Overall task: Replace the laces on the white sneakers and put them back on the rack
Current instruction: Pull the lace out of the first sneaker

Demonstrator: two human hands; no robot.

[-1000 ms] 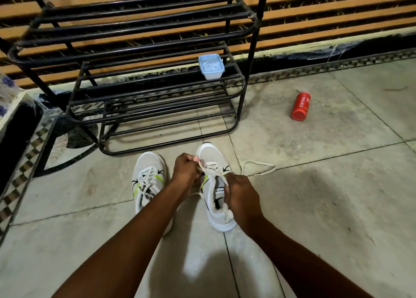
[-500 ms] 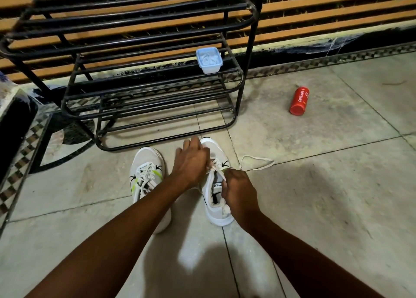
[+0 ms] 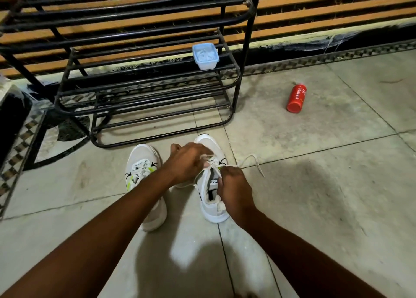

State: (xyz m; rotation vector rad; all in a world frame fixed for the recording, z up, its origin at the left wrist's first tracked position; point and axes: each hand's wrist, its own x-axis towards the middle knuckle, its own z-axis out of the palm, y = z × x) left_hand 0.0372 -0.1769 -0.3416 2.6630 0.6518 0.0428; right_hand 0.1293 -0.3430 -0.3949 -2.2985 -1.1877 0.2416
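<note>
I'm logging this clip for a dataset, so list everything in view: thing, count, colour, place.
sneakers: 2, white; left one and right one on the floor before the rack
lace: 1, white, trailing right of the right sneaker
rack: 1, black, against the wall
tub: 1, pale blue, on a rack shelf
bottle: 1, red, lying on the floor
left hand: over the laces, grip unclear
right hand: pinching the lace

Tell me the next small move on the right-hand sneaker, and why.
Probably draw the lace snug: both the left hand and right hand pinch it at the right sneaker, and a slack end trails on the floor.
</note>
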